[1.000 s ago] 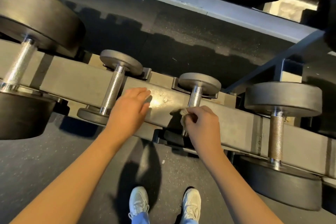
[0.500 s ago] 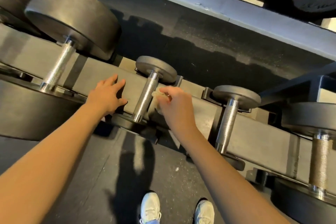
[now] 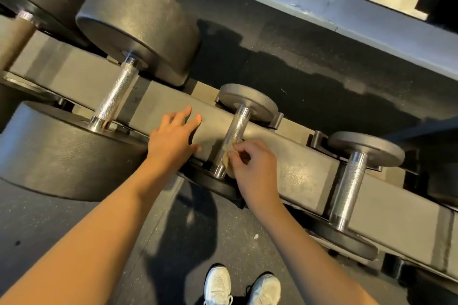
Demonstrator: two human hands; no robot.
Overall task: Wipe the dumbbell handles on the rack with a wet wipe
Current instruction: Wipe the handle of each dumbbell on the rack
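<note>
Rubber flooring (image 3: 297,72) underlay the rack (image 3: 158,104). Our right grip (image 3: 256,171) pinched the wet wipe (image 3: 227,152) against the 6 o'clock end of a dumbbell handle (image 3: 237,126). Our left grip (image 3: 172,140) lay flat-fingered on the rack, at the handle's 9 o'clock.

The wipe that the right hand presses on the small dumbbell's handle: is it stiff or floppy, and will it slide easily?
Probably floppy: the wipe is bunched up in the fingers of the right hand and bends against the handle. It may drag rather than glide, since the handle looks knurled.

Dumbbells (image 3: 236,136) across rack rail (image 3: 158,104)
</note>
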